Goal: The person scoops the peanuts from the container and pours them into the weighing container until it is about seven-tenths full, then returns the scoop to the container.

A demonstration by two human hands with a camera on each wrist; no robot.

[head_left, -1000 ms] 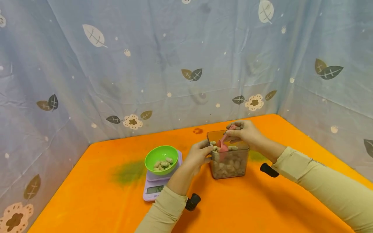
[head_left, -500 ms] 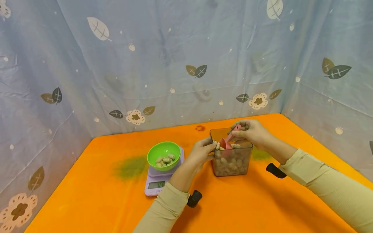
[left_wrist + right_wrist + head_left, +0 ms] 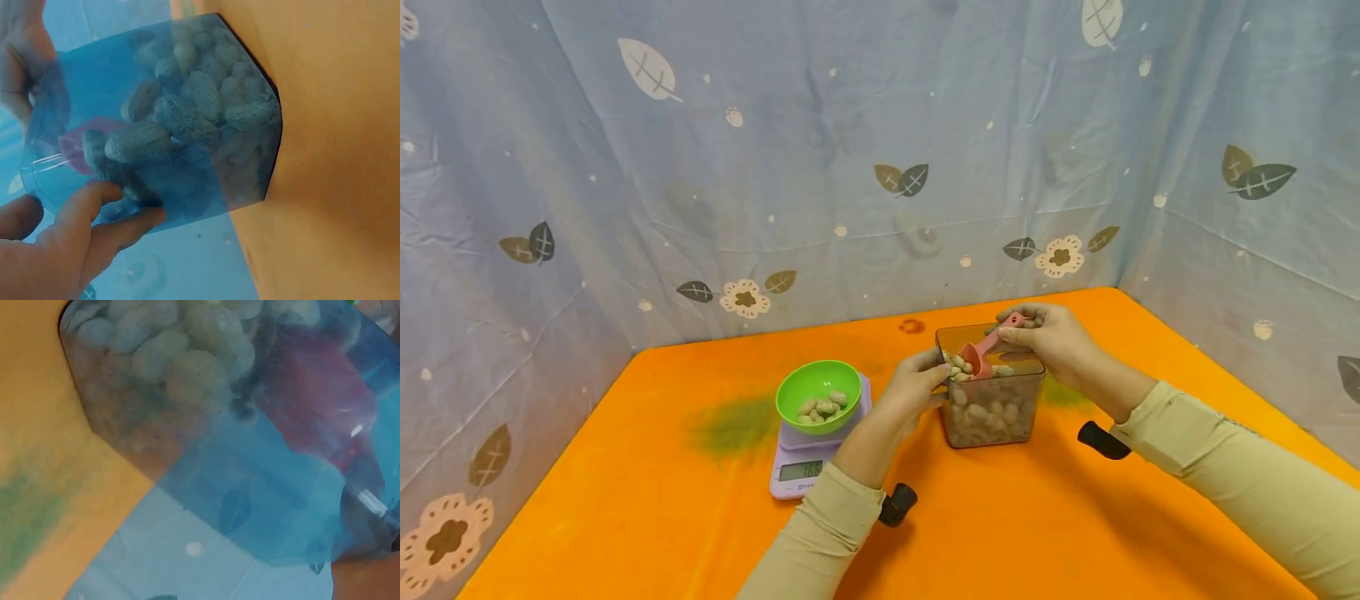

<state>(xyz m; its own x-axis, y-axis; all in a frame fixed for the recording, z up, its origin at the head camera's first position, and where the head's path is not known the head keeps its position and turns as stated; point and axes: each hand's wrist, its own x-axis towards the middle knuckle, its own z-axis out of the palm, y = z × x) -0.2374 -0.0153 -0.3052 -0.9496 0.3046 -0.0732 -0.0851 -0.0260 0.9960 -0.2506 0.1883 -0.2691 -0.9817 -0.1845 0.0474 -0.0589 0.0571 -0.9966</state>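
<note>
My left hand (image 3: 913, 387) grips the left rim of a tinted see-through container (image 3: 1034, 408). In the left wrist view, the fingers (image 3: 78, 219) curl at its wall, near the peanuts (image 3: 137, 142). Unshelled peanuts fill the lower part of the container. My right hand (image 3: 1056, 337) pinches the handle of a pink scoop (image 3: 977, 360) over the container's right side. The scoop slants, its cup down inside near the left wall, among the top peanuts. Through the wall in the right wrist view, the scoop's cup (image 3: 322, 394) shows as a blurred pink shape.
Left of the container, a green bowl (image 3: 795, 390) holding several peanuts (image 3: 822, 407) sits on a lilac kitchen scale (image 3: 784, 488), its display partly hidden by the left arm. An orange cloth (image 3: 662, 500) covers the table. A patterned blue curtain (image 3: 820, 167) hangs behind and at both sides.
The scoop's cup has risen from deeper among the peanuts, and its handle has tipped over to the right with my right hand. My left hand stays at the rim.
</note>
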